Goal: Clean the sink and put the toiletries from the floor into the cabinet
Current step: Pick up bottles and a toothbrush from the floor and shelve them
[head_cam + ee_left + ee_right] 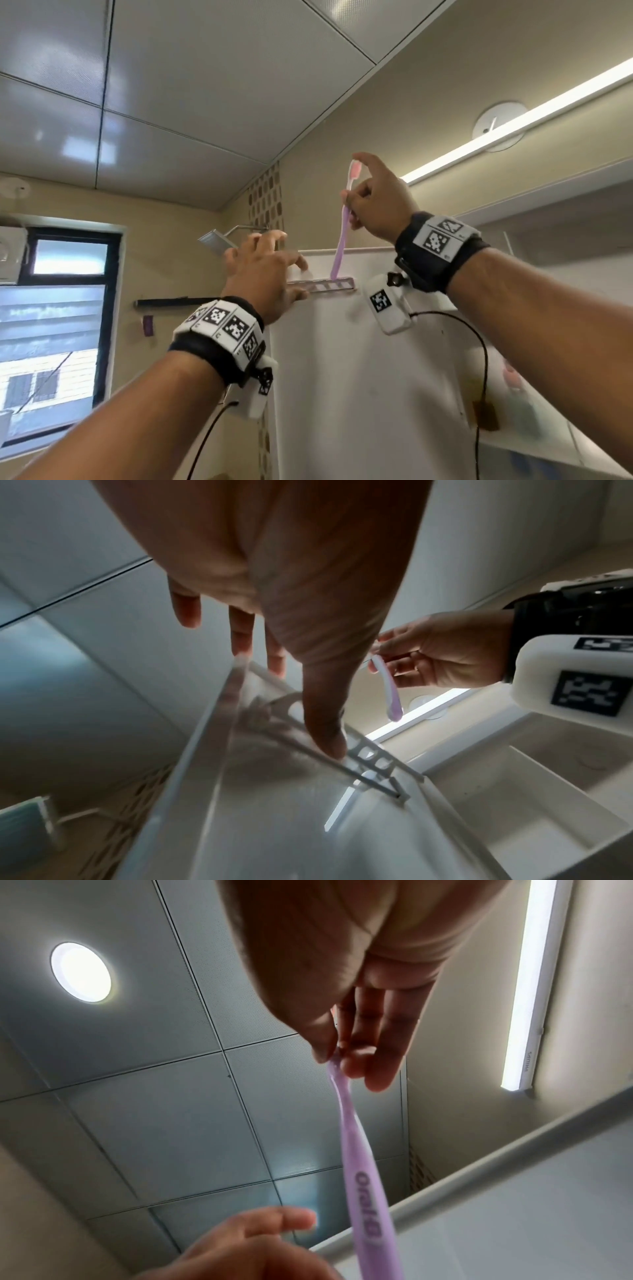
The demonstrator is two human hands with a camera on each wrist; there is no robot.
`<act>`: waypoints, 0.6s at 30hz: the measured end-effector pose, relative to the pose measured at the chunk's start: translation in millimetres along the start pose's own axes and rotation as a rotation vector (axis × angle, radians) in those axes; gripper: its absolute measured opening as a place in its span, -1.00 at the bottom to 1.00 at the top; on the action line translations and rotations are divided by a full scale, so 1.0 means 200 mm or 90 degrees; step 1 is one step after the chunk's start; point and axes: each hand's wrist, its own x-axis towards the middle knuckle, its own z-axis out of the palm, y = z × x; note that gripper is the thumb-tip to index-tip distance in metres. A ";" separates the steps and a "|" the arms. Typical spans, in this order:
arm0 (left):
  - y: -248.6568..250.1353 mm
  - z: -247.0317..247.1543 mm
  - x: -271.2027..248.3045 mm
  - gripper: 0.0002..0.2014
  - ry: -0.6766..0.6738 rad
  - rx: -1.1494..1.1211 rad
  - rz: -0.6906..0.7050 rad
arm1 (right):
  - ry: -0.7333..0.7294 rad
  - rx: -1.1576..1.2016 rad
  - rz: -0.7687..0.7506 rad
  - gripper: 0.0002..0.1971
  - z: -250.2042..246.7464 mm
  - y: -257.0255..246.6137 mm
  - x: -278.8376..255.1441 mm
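A lilac toothbrush (342, 240) (388, 685) (363, 1164) with a pink head stands upright, head up. My right hand (351, 204) (385, 658) (337, 1056) pinches its neck between thumb and fingers. Its lower end meets a slot of the slotted holder rack (329, 285) (373, 761) on the inside of the open white cabinet door (359, 377) (514, 1204). My left hand (287, 265) (301, 704) (260, 1240) is at the rack's left end, fingers spread and straight. Its thumb presses the rack and its fingertips touch the door's top edge. The cabinet's inside (514, 791) opens to the right.
A shower head (219, 240) juts out behind the door's left edge, above a dark towel bar (164, 302). A window (58, 308) fills the left. A lit tube light (513, 126) runs above the cabinet. Blurred bottles (513, 387) stand on a shelf inside.
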 end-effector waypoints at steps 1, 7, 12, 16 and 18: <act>-0.02 0.03 0.02 -0.68 -0.016 -0.032 0.001 | -0.002 -0.007 0.004 -0.41 0.02 0.00 0.03; -0.07 0.18 0.05 -0.88 0.073 -0.205 0.008 | -0.031 -0.020 0.029 -0.46 0.12 0.00 0.15; -0.06 0.21 0.04 -0.87 0.118 -0.240 -0.003 | -0.106 -0.054 0.038 -0.46 0.21 0.02 0.20; -0.06 0.21 0.04 -0.86 0.119 -0.240 -0.001 | -0.148 -0.088 0.040 -0.48 0.25 0.02 0.21; -0.05 0.20 0.03 -0.85 0.119 -0.238 0.003 | -0.164 -0.093 0.048 -0.48 0.26 0.02 0.21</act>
